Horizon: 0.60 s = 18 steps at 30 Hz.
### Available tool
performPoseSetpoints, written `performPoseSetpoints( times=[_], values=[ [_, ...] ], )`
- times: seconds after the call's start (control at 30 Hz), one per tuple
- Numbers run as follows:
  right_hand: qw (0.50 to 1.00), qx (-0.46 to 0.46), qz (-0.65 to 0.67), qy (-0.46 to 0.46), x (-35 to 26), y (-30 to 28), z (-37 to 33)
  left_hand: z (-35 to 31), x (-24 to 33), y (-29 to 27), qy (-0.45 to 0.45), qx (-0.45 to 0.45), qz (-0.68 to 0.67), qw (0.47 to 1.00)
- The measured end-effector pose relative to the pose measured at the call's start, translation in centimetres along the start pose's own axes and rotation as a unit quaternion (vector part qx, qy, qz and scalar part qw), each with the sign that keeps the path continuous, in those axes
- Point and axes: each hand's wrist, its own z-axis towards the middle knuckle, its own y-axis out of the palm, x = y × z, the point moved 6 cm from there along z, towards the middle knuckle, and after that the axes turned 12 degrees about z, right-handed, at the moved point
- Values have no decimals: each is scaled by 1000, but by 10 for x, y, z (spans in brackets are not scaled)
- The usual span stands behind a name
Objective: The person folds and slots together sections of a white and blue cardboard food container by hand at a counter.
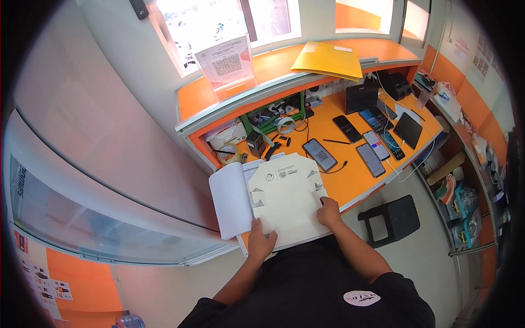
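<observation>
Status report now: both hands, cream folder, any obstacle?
Cream paper folder: printed face up. Left hand at its lower-left edge; right hand at right edge. Open notebook: partly beneath, at left.

Daylight totally blowing out pale-framed rectangular glass window (216, 19); indoors decently bright, fisheye bending edges hard, corners black.

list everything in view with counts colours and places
desk: one, orange, centre
folder: one, cream, near end of desk
papers: uncounted, white, left of folder
phones: at least seven, mostly dark, desk right
pen: one, dark, between phones
tape rolls: at least two, pale, desk left
basket: one, green, desk back
envelope: at least one, yellow, ledge
sign: one, white and pink, ledge
stool: one, black, floor
bottle: one, blue, bottom left
windows: at least two, bright white, top
left hand: one, bare, folder's lower left
right hand: one, bare, folder's right edge
</observation>
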Motion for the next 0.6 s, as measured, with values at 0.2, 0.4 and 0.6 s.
performPoseSetpoints(
  times=[0.2, 0.4, 0.6],
  values=[
    [999, -15, -41, 11, -13, -10, -3, -5, 22, 2, 4, -68, 104, 992],
    [995, -70, -60, 35, -8, -8, 6, -2, 54, 25, 193, -91, 213, 954],
    [995, -46, -86, 12, -19, -10, 1, 1, 79, 58, 279, -262, 280, 880]
  ],
)
